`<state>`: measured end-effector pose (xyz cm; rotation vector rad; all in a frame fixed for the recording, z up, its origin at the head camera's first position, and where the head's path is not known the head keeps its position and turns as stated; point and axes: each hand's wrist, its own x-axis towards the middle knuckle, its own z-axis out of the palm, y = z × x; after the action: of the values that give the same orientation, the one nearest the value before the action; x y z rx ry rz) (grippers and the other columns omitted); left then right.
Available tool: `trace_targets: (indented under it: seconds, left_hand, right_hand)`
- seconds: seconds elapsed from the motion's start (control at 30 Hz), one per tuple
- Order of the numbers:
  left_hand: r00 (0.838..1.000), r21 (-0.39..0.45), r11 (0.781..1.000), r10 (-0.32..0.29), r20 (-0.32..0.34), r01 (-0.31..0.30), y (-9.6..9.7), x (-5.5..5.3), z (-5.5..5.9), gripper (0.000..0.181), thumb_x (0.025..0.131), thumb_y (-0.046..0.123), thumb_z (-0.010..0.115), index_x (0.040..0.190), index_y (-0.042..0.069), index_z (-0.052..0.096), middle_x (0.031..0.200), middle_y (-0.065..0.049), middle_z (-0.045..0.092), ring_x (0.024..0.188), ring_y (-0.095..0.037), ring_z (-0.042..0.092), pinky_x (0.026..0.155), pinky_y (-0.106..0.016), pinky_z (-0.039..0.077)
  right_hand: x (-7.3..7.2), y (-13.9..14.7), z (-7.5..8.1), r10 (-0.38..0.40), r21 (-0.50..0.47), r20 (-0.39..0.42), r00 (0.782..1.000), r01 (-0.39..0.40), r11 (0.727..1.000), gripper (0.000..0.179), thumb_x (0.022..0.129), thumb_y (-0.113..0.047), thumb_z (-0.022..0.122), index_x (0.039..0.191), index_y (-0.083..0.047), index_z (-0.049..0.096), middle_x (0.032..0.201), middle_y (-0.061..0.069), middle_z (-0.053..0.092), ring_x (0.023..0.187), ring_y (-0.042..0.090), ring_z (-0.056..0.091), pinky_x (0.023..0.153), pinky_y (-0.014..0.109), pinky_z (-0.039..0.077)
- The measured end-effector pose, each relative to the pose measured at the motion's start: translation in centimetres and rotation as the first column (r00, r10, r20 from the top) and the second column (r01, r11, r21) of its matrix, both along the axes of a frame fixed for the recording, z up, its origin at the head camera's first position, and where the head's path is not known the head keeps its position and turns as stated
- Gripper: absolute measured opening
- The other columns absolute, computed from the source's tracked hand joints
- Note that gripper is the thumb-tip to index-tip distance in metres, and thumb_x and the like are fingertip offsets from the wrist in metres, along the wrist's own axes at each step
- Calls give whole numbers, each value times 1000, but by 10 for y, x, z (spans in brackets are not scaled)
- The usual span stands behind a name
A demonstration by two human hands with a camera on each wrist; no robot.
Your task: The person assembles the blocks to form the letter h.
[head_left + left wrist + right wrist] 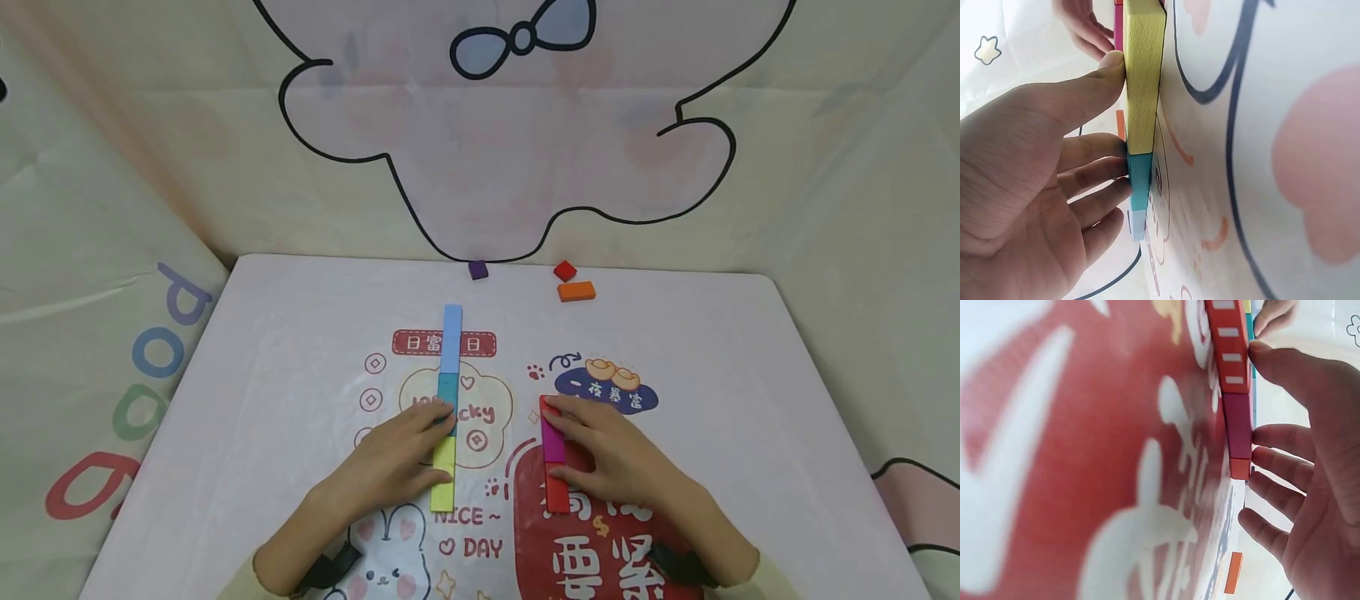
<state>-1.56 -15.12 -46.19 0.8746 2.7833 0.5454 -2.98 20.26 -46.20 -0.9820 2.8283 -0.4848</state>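
A light blue block [451,337], a teal block [447,385] and a yellow block [443,467] lie end to end in a straight row. On this row rest the fingertips and thumb of my left hand [397,450]; its thumb presses the yellow block [1143,81]. To the right runs a shorter row: a magenta block [553,446] between a red block [557,492] at the near end and another red one at the far end. My right hand [618,446] touches this row with extended fingers, thumb on the near red block [1230,356], whose side shows white rectangles.
Near the table's back edge lie a purple block [477,270], a small red block [565,271] and an orange block [577,291]. Printed pictures and lettering cover parts of the white tabletop [300,333]. A patterned cloth [480,167] hangs right behind it.
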Motion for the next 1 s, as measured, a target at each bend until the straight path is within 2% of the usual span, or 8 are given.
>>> trace_targets:
  seconds: [0.17,0.5,0.73,1.0]
  left_hand:
    - [1000,4,1000,4,-2,-4,0,0,1,81,90,50,82,154,8,56,163,-8,52,156,-30,45,128,-47,41]
    - [1000,9,1000,9,9,-9,1,0,2,80,89,48,83,153,8,56,163,-8,52,156,-31,45,127,-48,42]
    - [1000,4,1000,6,5,-6,1,0,1,81,90,49,82,154,8,55,163,-8,52,156,-30,45,127,-48,42]
    - [1000,3,1000,3,6,-3,0,1,1,80,90,49,81,154,8,55,163,-8,51,156,-30,44,128,-47,41]
  right_hand:
    - [5,0,-2,-5,-10,-21,1000,4,1000,87,81,-47,89,155,-16,55,162,4,52,147,28,53,111,55,57]
    - [13,1,-8,-30,12,-34,999,31,999,81,86,-47,85,156,-20,55,164,3,51,151,30,49,112,57,56]
    - [19,-2,-6,-46,61,-50,998,49,997,75,90,-46,81,156,-21,55,165,4,50,147,32,55,110,55,58]
    - [26,-4,-9,-39,67,-79,996,45,997,76,91,-44,81,156,-18,54,165,4,51,150,28,52,115,53,55]
